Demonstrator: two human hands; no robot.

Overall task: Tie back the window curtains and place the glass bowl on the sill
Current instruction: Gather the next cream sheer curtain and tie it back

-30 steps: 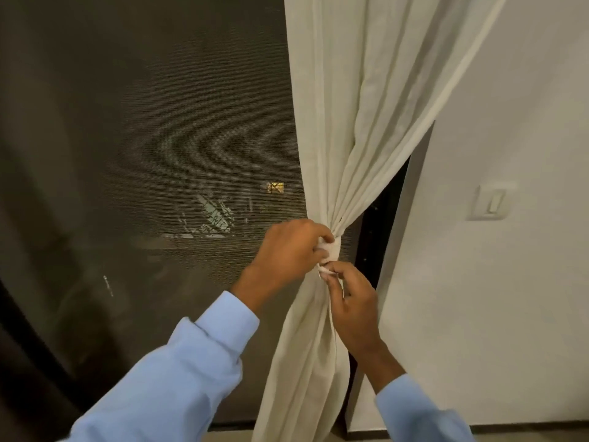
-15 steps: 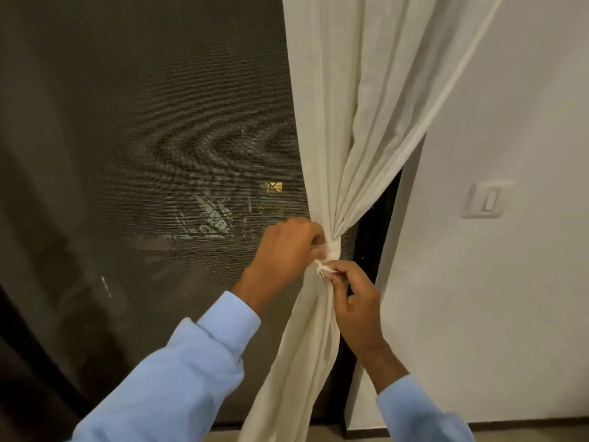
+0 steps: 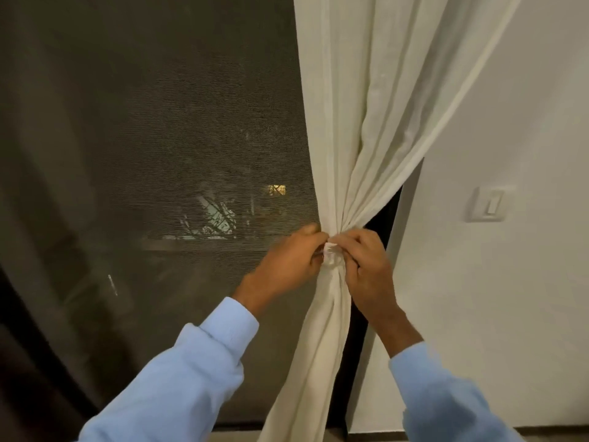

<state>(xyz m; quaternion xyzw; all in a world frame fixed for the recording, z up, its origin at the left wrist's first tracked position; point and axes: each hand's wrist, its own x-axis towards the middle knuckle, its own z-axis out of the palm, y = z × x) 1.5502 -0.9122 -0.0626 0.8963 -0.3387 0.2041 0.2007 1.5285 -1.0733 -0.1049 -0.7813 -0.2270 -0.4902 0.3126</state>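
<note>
Left hand (image 3: 288,261) and right hand (image 3: 363,266) pinching tie-back (image 3: 330,255), cinching cream curtain (image 3: 360,122), dark window screen (image 3: 159,122) behind

Left hand (image 3: 287,263), right hand (image 3: 366,266) pinching tie (image 3: 330,252), gathered curtain (image 3: 360,122)

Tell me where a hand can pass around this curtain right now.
Open room lies left of the curtain, before the window screen. Right of it, bare wall runs below the light switch. It is crowded at the tie, where the left hand and right hand both pinch.
</note>
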